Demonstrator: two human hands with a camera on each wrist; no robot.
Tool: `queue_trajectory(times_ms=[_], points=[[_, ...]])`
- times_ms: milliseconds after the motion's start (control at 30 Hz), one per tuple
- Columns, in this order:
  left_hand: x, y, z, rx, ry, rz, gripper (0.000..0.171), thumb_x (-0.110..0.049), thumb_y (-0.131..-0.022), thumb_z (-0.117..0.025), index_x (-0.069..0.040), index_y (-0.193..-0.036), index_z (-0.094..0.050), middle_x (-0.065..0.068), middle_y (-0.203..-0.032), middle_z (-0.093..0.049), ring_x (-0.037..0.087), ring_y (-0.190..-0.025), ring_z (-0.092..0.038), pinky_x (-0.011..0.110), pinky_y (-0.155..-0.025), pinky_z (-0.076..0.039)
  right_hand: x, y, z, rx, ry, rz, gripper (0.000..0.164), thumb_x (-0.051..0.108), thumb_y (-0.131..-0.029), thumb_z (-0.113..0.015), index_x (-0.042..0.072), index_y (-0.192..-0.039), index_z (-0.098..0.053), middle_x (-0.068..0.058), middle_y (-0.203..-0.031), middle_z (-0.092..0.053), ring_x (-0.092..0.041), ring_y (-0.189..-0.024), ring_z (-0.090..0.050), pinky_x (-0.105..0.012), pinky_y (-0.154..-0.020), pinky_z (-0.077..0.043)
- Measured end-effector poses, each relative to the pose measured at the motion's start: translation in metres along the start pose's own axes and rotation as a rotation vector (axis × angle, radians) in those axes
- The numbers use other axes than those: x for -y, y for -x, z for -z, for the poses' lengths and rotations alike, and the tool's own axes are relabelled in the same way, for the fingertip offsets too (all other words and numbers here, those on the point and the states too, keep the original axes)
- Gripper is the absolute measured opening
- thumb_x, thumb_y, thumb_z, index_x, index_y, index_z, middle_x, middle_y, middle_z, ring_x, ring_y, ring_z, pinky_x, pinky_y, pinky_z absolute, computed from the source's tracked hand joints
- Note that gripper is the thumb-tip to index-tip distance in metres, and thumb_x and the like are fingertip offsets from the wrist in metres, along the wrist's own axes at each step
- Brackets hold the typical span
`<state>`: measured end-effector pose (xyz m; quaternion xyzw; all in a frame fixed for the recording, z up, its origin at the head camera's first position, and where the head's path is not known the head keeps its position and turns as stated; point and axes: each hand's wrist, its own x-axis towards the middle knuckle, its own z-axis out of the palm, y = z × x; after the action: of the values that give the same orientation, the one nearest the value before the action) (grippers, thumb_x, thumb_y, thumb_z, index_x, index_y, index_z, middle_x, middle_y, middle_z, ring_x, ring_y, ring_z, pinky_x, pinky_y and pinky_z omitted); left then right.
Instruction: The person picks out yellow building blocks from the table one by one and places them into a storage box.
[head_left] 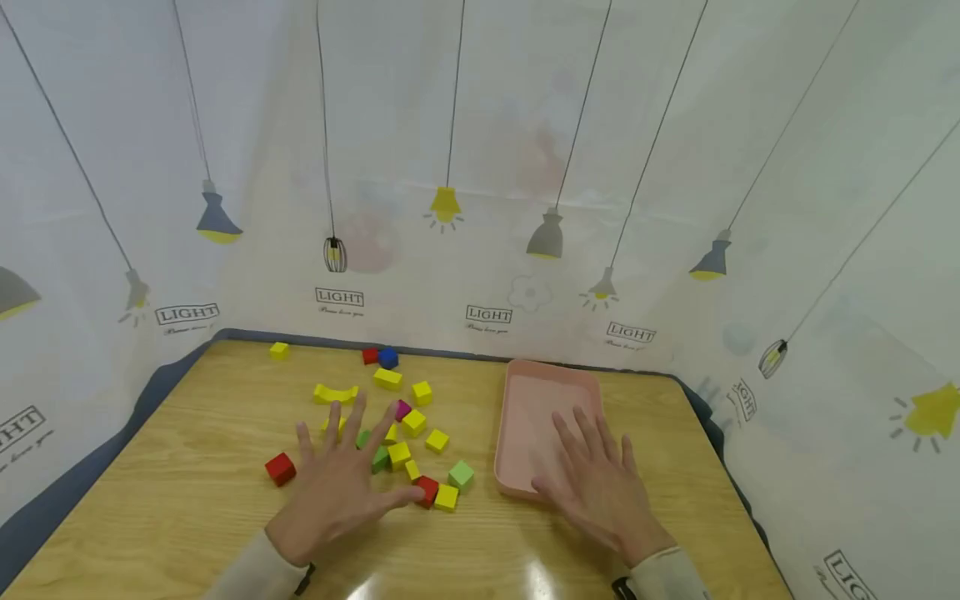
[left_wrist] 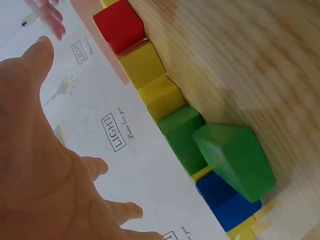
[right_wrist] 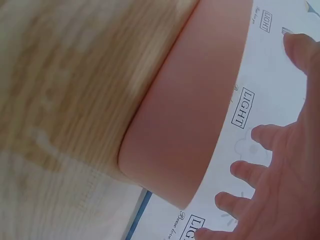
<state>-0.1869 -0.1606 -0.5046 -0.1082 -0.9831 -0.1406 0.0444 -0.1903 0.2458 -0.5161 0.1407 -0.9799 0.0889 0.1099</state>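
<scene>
My left hand [head_left: 337, 492] is spread wide above the left part of the table, over a scatter of wooden blocks, and holds nothing. Near its thumb are a red block [head_left: 427, 491] and a yellow block [head_left: 446, 498]; another red cube [head_left: 281, 469] lies to its left. Green blocks [left_wrist: 235, 157] and a blue block [left_wrist: 227, 200] show beside it in the left wrist view. My right hand [head_left: 603, 492], fingers spread and holding nothing, hovers over the near right part of a pink tray [head_left: 540, 483]. The tray's side wall [right_wrist: 185, 100] fills the middle of the right wrist view.
Farther back lie a yellow arch-shaped block [head_left: 336, 394], a blue block [head_left: 387, 357] and a lone yellow block [head_left: 279, 351]. The wooden table [head_left: 187, 433] ends at a white cloth backdrop [head_left: 420, 325] printed with hanging lamps, on the back and both sides.
</scene>
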Motion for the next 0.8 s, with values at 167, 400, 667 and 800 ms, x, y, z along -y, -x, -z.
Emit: queue_trajectory(times_ms=[167, 400, 667, 800], points=[[-0.008, -0.001, -0.002, -0.019, 0.018, -0.024, 0.124, -0.102, -0.088, -0.064, -0.039, -0.187, -0.025, 0.018, -0.197, -0.008, 0.062, -0.179, -0.013, 0.101, -0.128, -0.007, -0.004, -0.001, 0.0, 0.014, -0.029, -0.03, 0.092, 0.078, -0.112, -0.056, 0.028, -0.186, -0.033, -0.012, -0.195, -0.028, -0.051, -0.178, -0.032, -0.086, -0.134, -0.033], [-0.019, -0.008, 0.0, -0.021, 0.022, -0.02, 0.121, -0.098, -0.09, -0.067, -0.039, -0.187, -0.023, 0.018, -0.197, -0.011, 0.06, -0.18, -0.01, 0.097, -0.132, -0.009, -0.009, -0.008, -0.001, -0.004, -0.053, -0.042, 0.092, 0.075, -0.113, -0.057, 0.023, -0.185, -0.035, -0.017, -0.193, -0.03, -0.055, -0.174, -0.037, -0.083, -0.133, -0.038], [-0.034, -0.015, 0.0, -0.009, 0.054, -0.049, 0.116, -0.094, -0.093, -0.069, -0.041, -0.186, -0.026, 0.017, -0.196, -0.018, 0.062, -0.178, -0.015, 0.097, -0.132, -0.013, -0.015, -0.017, 0.005, -0.008, -0.059, -0.099, 0.092, 0.062, -0.113, -0.069, 0.012, -0.183, -0.036, -0.025, -0.189, -0.035, -0.058, -0.163, -0.049, -0.082, -0.118, -0.053], [-0.039, -0.016, 0.0, -0.02, 0.039, -0.079, 0.112, -0.092, -0.095, -0.069, -0.041, -0.186, -0.026, 0.015, -0.197, -0.017, 0.063, -0.176, -0.023, 0.097, -0.131, -0.018, -0.016, -0.021, 0.007, 0.02, -0.094, -0.14, 0.092, 0.058, -0.113, -0.07, 0.012, -0.184, -0.033, -0.027, -0.189, -0.034, -0.06, -0.163, -0.046, -0.085, -0.119, -0.051]])
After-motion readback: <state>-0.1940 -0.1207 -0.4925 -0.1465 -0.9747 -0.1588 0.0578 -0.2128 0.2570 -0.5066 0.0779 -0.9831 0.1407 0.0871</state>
